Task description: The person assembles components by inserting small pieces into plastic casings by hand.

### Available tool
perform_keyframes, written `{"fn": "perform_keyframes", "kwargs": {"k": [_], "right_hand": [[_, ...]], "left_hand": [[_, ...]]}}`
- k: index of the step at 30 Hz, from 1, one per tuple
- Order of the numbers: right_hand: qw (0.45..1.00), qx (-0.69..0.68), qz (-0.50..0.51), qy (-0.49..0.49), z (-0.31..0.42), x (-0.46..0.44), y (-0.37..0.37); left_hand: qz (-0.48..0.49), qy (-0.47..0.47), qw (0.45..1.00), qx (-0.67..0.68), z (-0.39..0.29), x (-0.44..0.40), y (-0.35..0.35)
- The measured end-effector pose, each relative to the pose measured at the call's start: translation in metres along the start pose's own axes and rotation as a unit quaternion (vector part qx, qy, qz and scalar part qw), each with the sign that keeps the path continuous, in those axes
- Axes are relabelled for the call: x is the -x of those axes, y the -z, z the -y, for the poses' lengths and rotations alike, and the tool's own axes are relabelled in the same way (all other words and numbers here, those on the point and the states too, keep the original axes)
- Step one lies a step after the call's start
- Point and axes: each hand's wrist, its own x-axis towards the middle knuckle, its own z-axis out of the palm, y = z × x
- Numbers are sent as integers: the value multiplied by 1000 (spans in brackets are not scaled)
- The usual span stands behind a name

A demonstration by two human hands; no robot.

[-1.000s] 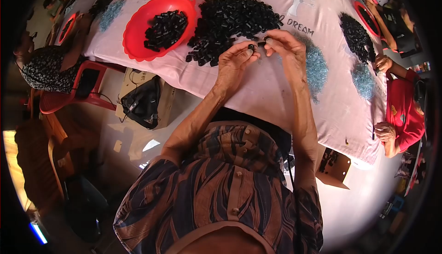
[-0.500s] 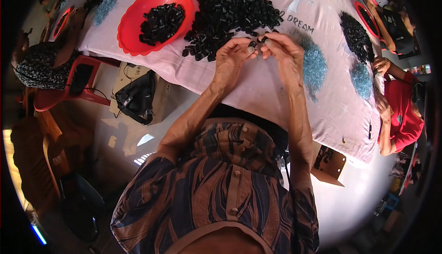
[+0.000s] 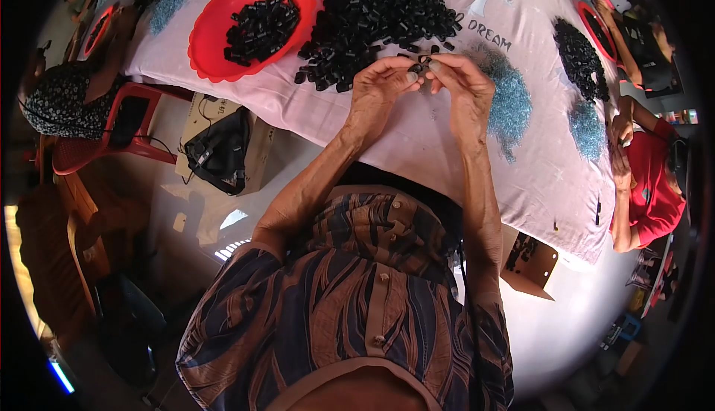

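Note:
My left hand [image 3: 381, 92] and my right hand [image 3: 463, 89] meet over the near part of the pink cloth, fingertips almost touching. Between them is a small black cylindrical piece [image 3: 422, 62], pinched by the fingers of both hands; its details are too small to make out. Just beyond lies a large heap of black cylindrical pieces [image 3: 383, 13]. Left of that heap stands a red scalloped bowl [image 3: 211, 42] with more black pieces [image 3: 261, 31] in it. Close to my right hand is a pile of small clear-bluish bits [image 3: 510, 109].
A person in red [image 3: 648, 180] works at the table's right edge beside another black heap [image 3: 579, 57] and bluish pile [image 3: 586, 129]. A red plastic chair [image 3: 134, 124] and a cardboard box with a black bag [image 3: 220, 154] stand left. An open carton [image 3: 530, 262] sits below the table's edge.
Both hands have drawn slightly closer together around the black piece. The whole view has shifted a little; the bowl and heaps appear slightly higher.

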Motion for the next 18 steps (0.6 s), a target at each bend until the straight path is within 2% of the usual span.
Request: {"fn": "perform_keyframes", "kwargs": {"k": [14,18], "right_hand": [[1000,8,17,16,-7,3,-1],[998,54,18,9,-4,4,-3]], "left_hand": [[-11,18,1000,-4,4,0,6],[-15,25,1000,1,4,0,6]]}}
